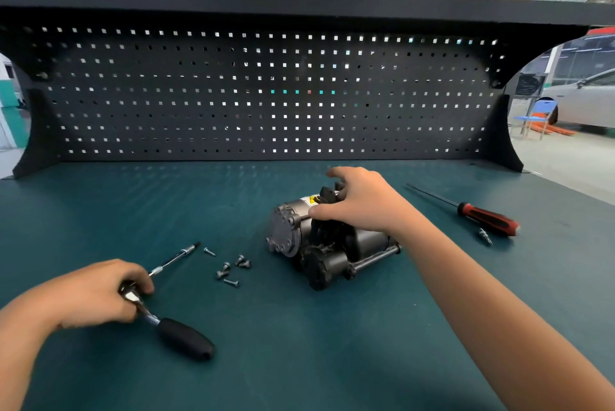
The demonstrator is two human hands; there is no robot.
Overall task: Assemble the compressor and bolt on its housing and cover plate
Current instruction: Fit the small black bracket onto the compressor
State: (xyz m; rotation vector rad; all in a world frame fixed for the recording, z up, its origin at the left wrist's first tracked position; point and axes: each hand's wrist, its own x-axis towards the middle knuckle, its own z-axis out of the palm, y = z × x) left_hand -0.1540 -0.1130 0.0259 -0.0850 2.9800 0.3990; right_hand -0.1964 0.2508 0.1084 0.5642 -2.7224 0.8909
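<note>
On green mat: grey-black compressor (pixel 327 239) (yellow label) | right hand (pixel 357 202) grip grasps it | left hand (pixel 96 294) seemingly clenches ratchet (pixel 166 321)

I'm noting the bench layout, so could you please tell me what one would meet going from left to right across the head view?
left hand on the ratchet wrench → loose screws → compressor under the right hand → red-handled screwdriver

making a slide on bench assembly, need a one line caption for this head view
Right hand steadies the compressor on the green bench while the left hand grips a ratchet beside loose bolts.
</note>
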